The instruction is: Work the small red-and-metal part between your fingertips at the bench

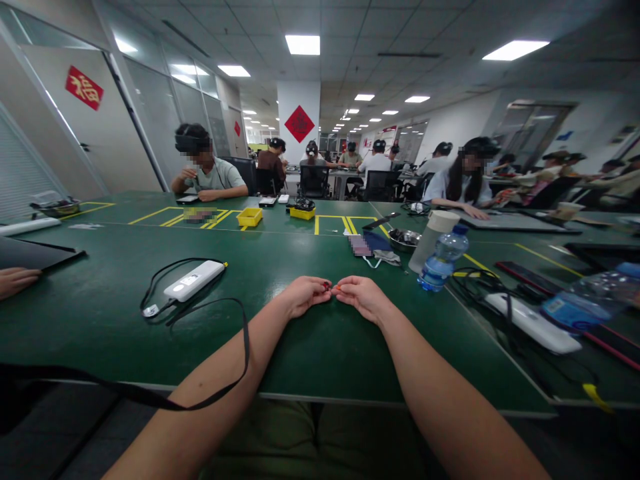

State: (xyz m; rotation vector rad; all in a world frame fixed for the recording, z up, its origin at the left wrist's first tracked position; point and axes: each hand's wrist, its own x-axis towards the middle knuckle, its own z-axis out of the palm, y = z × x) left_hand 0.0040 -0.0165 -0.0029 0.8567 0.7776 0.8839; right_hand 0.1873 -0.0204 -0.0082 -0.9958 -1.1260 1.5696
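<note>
A wide green worktop (310,347) fills the middle of the frame, marked with yellow tape lines toward the back. Both bare forearms come up from the bottom edge and converge at centre, resting on the worktop, wrists turned inward so the knuckles face each other.

The left hand (303,295) and right hand (363,297) meet almost fingertip to fingertip. Between them sits a small red piece (327,287) pinched by the left fingers, and a small orange piece (338,288) pinched by the right fingers. Both sets of fingers are curled closed on these bits; the two pieces lie just beside each other, whether touching or a hair apart I cannot tell. They line up roughly left to right along the line joining the hands, and each hand is equally near its own piece. Their shape is too small to make out.

Left of centre lies a white device (194,280) with a black cable looping around it. Right of centre stands a water bottle (443,259) next to a pale cup (430,239). Farther back, yellow trays (250,216) sit before seated people.
</note>
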